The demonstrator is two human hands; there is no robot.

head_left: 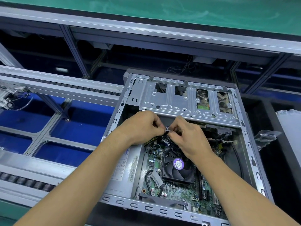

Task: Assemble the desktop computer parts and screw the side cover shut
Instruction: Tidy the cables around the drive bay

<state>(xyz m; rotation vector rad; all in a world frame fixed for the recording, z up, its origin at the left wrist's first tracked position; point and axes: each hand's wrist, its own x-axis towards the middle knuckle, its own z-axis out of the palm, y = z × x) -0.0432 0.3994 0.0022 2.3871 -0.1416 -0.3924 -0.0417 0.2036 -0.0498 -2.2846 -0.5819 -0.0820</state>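
grey sheet metal first: the computer case (250,144) lies on its side with the side cover off, interior facing up at me. taking the cpu fan (177,168) as my landmark, black with a purple round label, sitting on the green motherboard (175,188).

just above the fan, both hands meet over a cable bundle (164,138) of dark wires. left hand (141,126) is clenched with fingertips pinching at a small white tie or connector (167,131) on the bundle; right hand (187,136) pinches the same spot from the other side, thumb and forefinger curled in. the two hands touch or nearly touch there; i cannot tell exactly what the white piece is.

further above the fan, past the hands, the silver drive cage (187,98) spans the case's far end, with cut-outs showing parts beneath.

left of the fan, a grey power supply (123,170) with printed labels lies along the case wall. right of the fan, a long black slot strip (202,185) runs down the board. upper right of the fan, blue wires run to a connector (226,132) near the cage.

below the fan, the near case rim (146,207) shows a row of slotted holes.

well left of the fan, outside the case, roller conveyor rails (48,88) over blue flooring. far above, a green bench (179,12) surface.
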